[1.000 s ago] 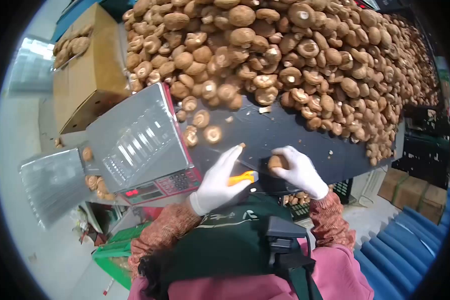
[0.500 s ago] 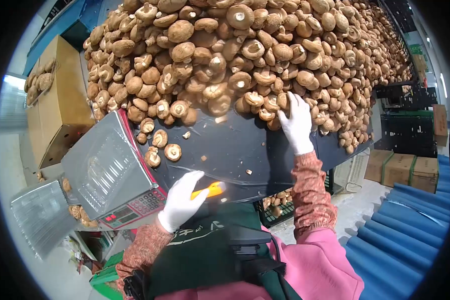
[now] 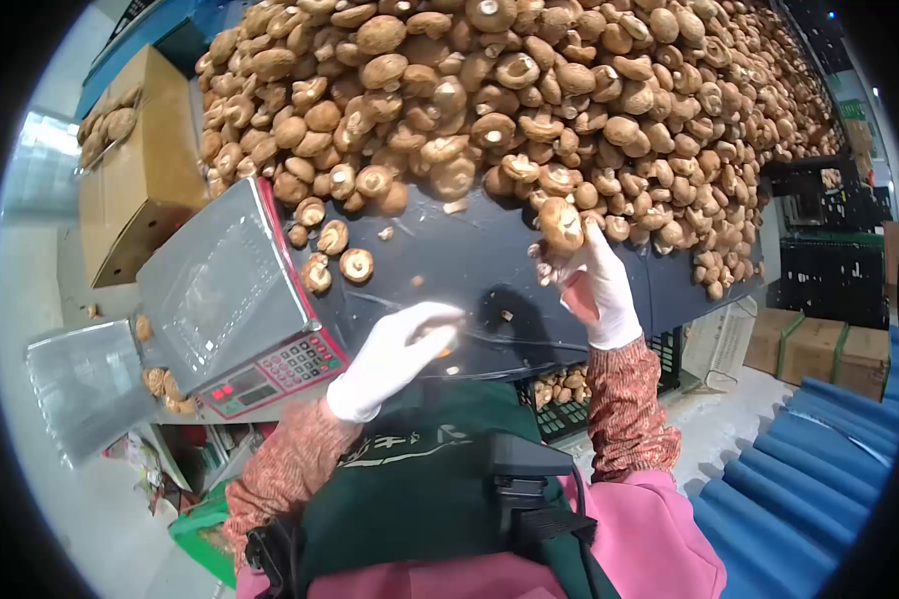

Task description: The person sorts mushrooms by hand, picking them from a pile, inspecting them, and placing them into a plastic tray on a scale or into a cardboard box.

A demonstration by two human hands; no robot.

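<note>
My right hand (image 3: 601, 285), in a white glove, grips a brown shiitake mushroom (image 3: 560, 225) between thumb and fingers. It is raised over the dark table top (image 3: 479, 250), beside the front of the mushroom pile (image 3: 529, 90). My left hand (image 3: 398, 354), also gloved in white, is curled above the table's near edge. A yellow-orange knife (image 3: 447, 351) is in it, almost wholly hidden by the fingers. Several loose mushrooms (image 3: 357, 265) lie stem up between the scale and the pile, and small stem scraps (image 3: 506, 315) are scattered on the table.
A red and grey digital scale (image 3: 235, 290) stands at the left, with clear plastic trays (image 3: 85, 384) beside it. Behind it is a cardboard box (image 3: 145, 170). A dark crate of mushrooms (image 3: 564, 389) sits below the table edge. At right are strapped cartons (image 3: 814, 344) and blue corrugated sheeting (image 3: 799, 449).
My right hand has lifted a mushroom from the pile's edge and drawn it nearer. My left hand has moved slightly right and up; its fingers now cover most of the knife.
</note>
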